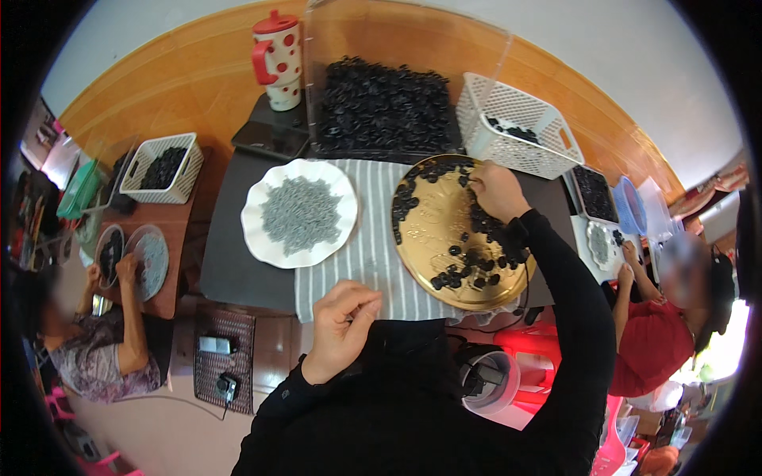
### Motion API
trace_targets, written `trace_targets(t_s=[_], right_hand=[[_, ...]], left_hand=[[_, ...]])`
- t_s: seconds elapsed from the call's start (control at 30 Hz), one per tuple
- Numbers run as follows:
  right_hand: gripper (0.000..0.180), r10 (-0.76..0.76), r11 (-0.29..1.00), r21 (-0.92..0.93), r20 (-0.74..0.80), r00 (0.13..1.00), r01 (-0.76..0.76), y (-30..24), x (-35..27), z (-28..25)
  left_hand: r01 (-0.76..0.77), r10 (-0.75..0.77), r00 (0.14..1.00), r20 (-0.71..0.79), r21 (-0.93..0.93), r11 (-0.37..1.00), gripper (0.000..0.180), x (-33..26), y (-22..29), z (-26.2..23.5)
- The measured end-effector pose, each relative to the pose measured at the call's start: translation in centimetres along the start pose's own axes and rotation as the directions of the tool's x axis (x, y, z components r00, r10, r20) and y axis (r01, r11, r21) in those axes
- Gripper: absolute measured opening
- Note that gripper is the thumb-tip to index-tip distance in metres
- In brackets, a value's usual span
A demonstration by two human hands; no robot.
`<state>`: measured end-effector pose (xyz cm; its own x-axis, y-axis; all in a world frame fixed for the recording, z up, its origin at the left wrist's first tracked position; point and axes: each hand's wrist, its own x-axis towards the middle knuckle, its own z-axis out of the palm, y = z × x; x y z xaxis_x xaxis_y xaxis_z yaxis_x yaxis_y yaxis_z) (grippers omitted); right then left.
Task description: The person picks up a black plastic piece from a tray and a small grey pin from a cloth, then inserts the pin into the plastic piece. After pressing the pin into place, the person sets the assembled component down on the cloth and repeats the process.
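Note:
My right hand (500,193) reaches over the far right part of a round gold tray (432,230), fingers bent down and drawn together among small black round pieces (476,262). Whatever is in those fingertips is hidden. My left hand (343,324) hovers at the near edge of a grey-and-white striped cloth (371,214), thumb and fingers pinched; anything between them is too small to make out. Left of the tray, a white scalloped plate (252,218) carries a heap of small grey-green slender pieces (300,214).
Behind stands a clear bin (313,87) of black pieces, beside a white basket (548,163). A spotted mug (284,91) and a dark phone (270,140) sit at the back left. People work at tables on both sides. Below are a red stool (536,349) and a bucket (508,389).

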<state>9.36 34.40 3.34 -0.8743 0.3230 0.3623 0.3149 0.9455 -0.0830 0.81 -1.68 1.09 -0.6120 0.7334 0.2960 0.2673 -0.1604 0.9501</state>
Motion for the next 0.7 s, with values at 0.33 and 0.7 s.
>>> trace_targets(t_s=[0.33, 0.7], right_hand=[[0.013, 0.171, 0.977, 0.091, 0.207, 0.963, -0.193, -3.0, -0.2, 1.0], [0.002, 0.140, 0.976, 0.132, 0.231, 0.963, -0.173, -3.5, -1.4, 0.1]], left_hand=[[-0.111, 0.222, 0.972, -0.082, 0.669, 0.735, 0.014, 2.3, -1.5, -0.6], [-0.185, 0.267, 0.964, 0.011, 0.748, 0.637, 0.008, 2.6, -2.8, 0.2]])
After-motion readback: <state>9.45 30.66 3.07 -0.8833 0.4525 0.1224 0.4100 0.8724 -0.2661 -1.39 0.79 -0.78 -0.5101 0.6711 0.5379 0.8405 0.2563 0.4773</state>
